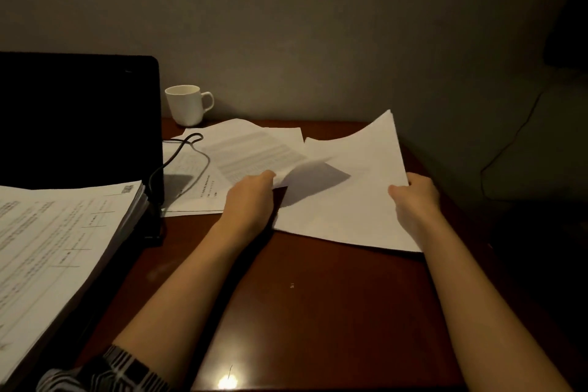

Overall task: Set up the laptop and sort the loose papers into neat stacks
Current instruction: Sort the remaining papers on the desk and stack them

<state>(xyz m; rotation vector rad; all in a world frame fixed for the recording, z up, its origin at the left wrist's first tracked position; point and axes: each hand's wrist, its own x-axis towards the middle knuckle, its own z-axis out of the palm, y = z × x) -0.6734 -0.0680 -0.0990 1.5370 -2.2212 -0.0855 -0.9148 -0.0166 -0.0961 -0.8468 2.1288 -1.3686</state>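
Observation:
An open black laptop [79, 118] stands at the left with its dark screen up. A thick stack of printed papers [57, 248] lies over its base. Loose sheets lie on the brown desk [318, 312]. My left hand [251, 197] pinches the near corner of a printed sheet [254, 149] and lifts it. My right hand [415, 200] grips the right edge of a blank white sheet [343, 200], whose far corner curls up. Another printed page [191, 181] lies flat beside the laptop.
A white mug [187, 103] stands at the back against the wall. A black cable [178, 162] loops from the laptop's right side over the papers. The desk's right edge falls off into a dark area.

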